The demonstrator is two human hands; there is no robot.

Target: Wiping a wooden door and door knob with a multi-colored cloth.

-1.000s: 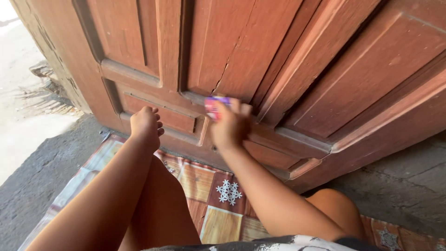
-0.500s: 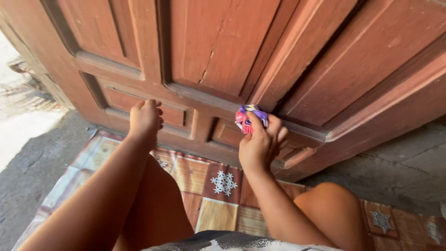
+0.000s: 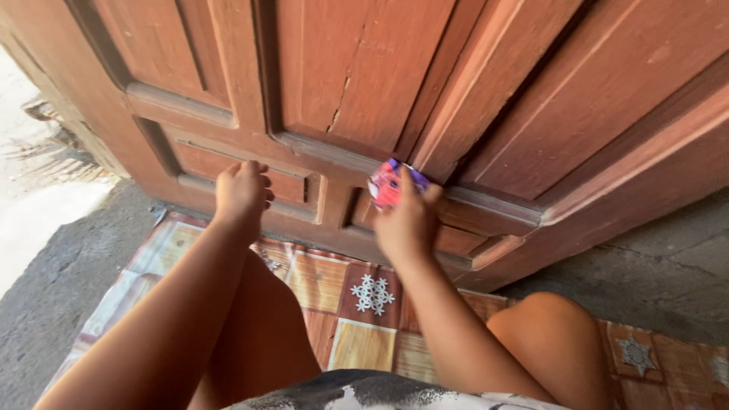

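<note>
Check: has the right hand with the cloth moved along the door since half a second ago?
Yes. The right hand and cloth slid left along the door ledge, toward the cracked panel.

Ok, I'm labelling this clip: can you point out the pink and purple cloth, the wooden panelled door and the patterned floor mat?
pink and purple cloth [image 3: 386, 184], head view, on its bunched pink part.
brown wooden panelled door [image 3: 357, 68], head view, on the cracked panel.
patterned floor mat [image 3: 363, 348], head view, on a tan square.
</note>
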